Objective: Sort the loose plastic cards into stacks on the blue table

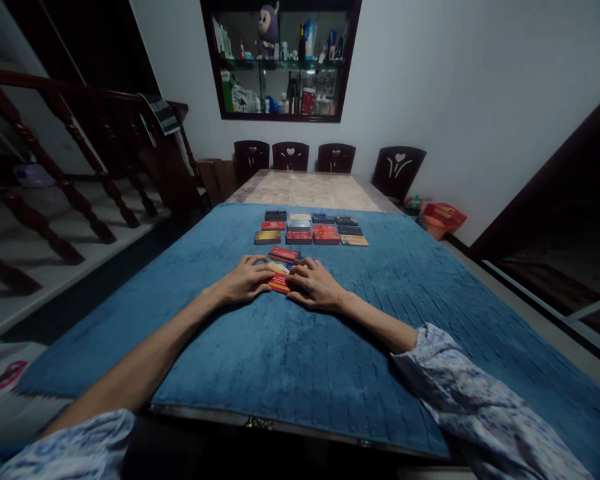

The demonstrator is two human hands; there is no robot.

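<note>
Both hands rest on the blue cloth around a small loose pile of cards. On its left side, my left hand [247,279] curls its fingers and thumb against the pile's edge. My right hand [316,285] holds the opposite side with bent fingers, covering part of it. Between them show a red card [280,283] in front and a cream card [279,267] behind it, with a bit of blue near the right fingertips. Just beyond the fingers lies another red card [284,254], slightly slanted. Fingers hide the lower cards.
Past the hands, several card stacks stand in rows, among them a gold stack [268,237], a red stack [326,235] and a cream card [355,240]. The blue cloth [260,353] covers the near table. Chairs [336,158] line the far end; a railing [80,173] runs left.
</note>
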